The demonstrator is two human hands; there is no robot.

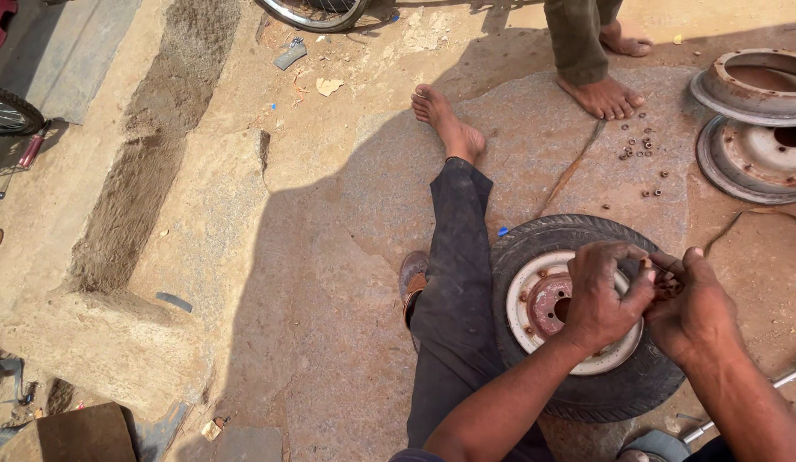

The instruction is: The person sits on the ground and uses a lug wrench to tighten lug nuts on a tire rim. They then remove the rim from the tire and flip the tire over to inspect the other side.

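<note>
Both our hands, left hand and right hand, pinch closed on small rusty hardware, held just above the wheel; open ground lies leftward.

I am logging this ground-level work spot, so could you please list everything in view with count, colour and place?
Small wheel: one, black tyre on a whitish rusty rim, flat on the ground under the hands.
Rusty wheel discs: two, brown-grey, overlapping at upper right.
Loose nuts and washers: many, dark, scattered on the stone slab left of the discs.
Bicycle wheels: two partly visible, at top edge and left edge.
Metal rod: one, silver, lower right.
Another person's feet: two, bare, at top.
Own leg: dark trousers, bare foot, stretched beside the tyre.
Left hand: over the rim, fingers meeting the right hand.
Right hand: pinching small rusty parts, too small to identify.
</note>
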